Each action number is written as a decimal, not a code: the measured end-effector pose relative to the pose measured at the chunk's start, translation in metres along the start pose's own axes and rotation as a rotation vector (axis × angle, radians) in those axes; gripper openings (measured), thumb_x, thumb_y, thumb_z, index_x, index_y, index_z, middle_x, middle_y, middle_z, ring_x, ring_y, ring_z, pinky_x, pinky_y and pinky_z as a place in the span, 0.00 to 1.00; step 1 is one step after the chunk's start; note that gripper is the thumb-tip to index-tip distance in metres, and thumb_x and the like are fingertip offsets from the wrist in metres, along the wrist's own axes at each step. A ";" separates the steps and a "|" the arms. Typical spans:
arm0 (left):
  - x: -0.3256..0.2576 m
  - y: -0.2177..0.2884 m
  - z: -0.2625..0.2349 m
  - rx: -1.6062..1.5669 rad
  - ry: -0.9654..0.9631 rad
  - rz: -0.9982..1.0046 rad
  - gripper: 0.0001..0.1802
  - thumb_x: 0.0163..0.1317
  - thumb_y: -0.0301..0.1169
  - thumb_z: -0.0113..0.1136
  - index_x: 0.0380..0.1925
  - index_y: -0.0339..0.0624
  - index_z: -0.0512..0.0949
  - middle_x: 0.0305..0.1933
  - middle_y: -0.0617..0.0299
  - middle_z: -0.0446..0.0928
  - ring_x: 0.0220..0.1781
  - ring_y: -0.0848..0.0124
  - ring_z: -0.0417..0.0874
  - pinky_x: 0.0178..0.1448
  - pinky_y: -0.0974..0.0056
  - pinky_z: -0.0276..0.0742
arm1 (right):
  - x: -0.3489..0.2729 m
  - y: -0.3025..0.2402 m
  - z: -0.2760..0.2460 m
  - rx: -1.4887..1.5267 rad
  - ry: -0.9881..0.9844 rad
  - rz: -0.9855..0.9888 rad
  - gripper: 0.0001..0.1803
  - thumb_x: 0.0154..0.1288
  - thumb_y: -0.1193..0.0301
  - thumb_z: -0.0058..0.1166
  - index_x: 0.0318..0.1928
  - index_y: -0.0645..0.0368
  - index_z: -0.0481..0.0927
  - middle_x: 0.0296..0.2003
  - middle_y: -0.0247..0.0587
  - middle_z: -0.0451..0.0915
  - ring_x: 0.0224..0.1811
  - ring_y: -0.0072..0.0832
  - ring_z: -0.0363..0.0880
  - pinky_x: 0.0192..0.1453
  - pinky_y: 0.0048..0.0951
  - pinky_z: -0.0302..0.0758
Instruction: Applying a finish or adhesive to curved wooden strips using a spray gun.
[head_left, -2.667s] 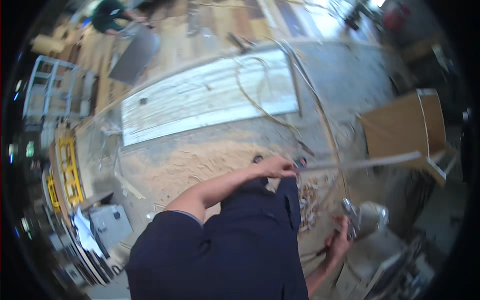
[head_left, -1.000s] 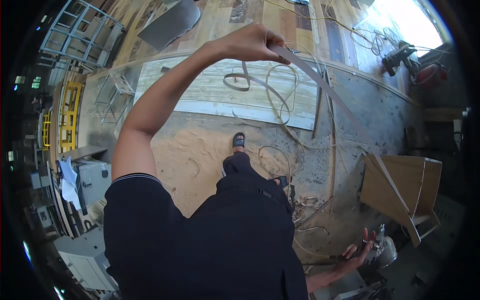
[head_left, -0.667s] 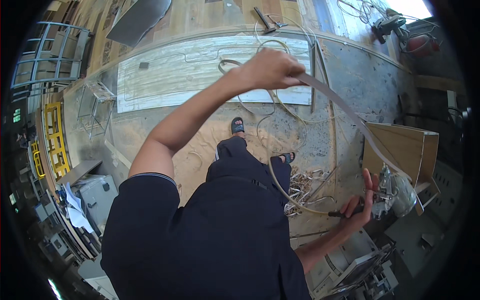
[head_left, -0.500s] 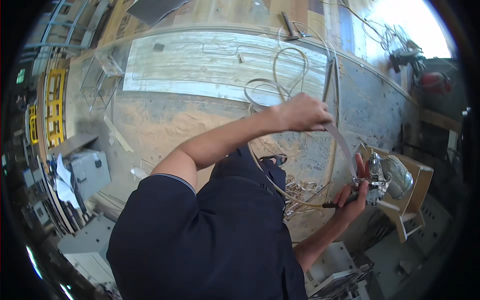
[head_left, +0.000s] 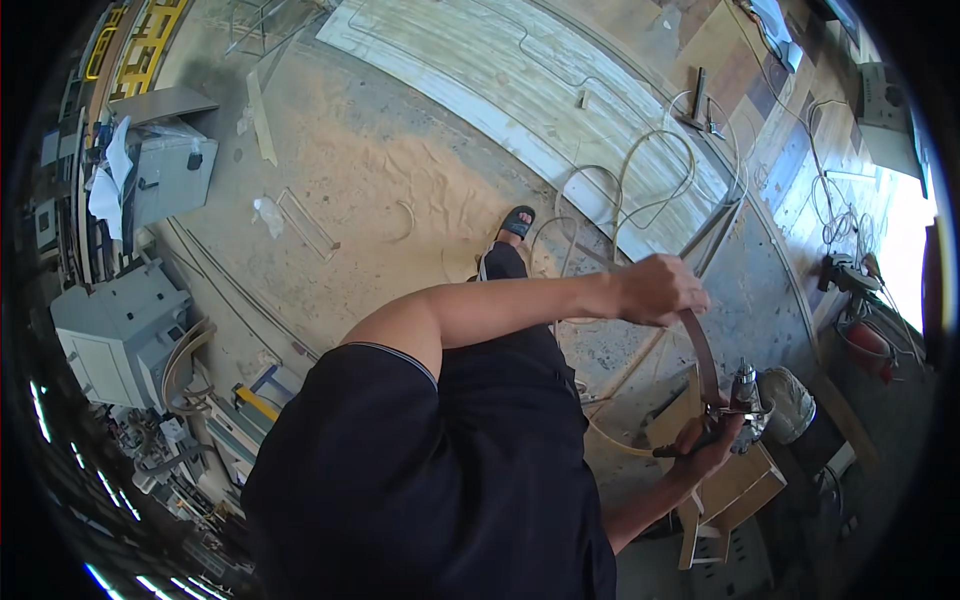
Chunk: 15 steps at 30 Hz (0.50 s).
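My left hand (head_left: 660, 290) is closed on a thin flat strip (head_left: 703, 355). The strip arcs down from its fingers to the metal head of a spray gun; a further length trails off to the left behind the hand. Lower right, my right hand (head_left: 715, 445) grips the spray gun (head_left: 745, 382) by its handle, fingers wrapped round it. A silvery, wrapped-looking cup (head_left: 787, 405) appears at the gun's far side. From the handle's lower end a pale yellow air hose (head_left: 620, 443) runs left. Where strip and gun meet is partly hidden by the fingers.
A light wooden box-like stand (head_left: 745, 487) is just below the gun. Loops of hose (head_left: 690, 170) lie over a long whitish panel (head_left: 470, 110) on the floor. Sawdust (head_left: 400, 170) spreads before my sandalled foot (head_left: 518, 222). Grey cabinets (head_left: 115, 335) line the left.
The view has turned, so the panel and the stand appear shifted. A sandalled foot shows further forward. Both hands keep their holds, and the strip stays stretched between the left hand and the gun.
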<state>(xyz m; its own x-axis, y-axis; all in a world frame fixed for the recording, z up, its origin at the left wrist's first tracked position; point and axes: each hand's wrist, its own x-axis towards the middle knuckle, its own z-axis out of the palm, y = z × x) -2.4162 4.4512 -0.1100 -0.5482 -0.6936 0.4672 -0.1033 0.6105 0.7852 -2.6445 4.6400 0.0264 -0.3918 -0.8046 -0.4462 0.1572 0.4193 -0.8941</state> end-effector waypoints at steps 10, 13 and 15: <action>-0.137 -0.234 -0.209 0.468 0.384 -0.658 0.12 0.72 0.39 0.71 0.45 0.43 0.92 0.48 0.52 0.90 0.52 0.49 0.90 0.57 0.52 0.84 | -0.043 -0.026 -0.007 0.066 0.115 -0.071 0.35 0.90 0.43 0.39 0.68 0.66 0.75 0.40 0.43 0.85 0.08 0.20 0.61 0.10 0.26 0.59; -0.137 -0.247 -0.311 0.574 0.633 -0.754 0.15 0.73 0.44 0.72 0.49 0.47 0.93 0.52 0.52 0.90 0.56 0.51 0.90 0.59 0.54 0.83 | -0.043 -0.014 -0.004 0.054 0.034 -0.086 0.35 0.90 0.43 0.40 0.66 0.65 0.76 0.29 0.40 0.82 0.07 0.20 0.61 0.10 0.26 0.58; -0.125 -0.238 -0.389 0.697 0.729 -0.642 0.18 0.72 0.48 0.73 0.50 0.50 0.93 0.54 0.52 0.90 0.58 0.53 0.90 0.62 0.53 0.82 | -0.039 -0.003 0.001 0.036 -0.010 -0.034 0.34 0.89 0.42 0.41 0.64 0.64 0.78 0.19 0.35 0.75 0.07 0.21 0.61 0.11 0.26 0.57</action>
<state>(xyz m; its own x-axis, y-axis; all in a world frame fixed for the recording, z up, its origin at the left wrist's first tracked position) -2.0006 4.2439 -0.1968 0.3446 -0.8639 0.3674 -0.7376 -0.0071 0.6752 -2.6292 4.6699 0.0465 -0.3885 -0.8225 -0.4155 0.1767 0.3760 -0.9096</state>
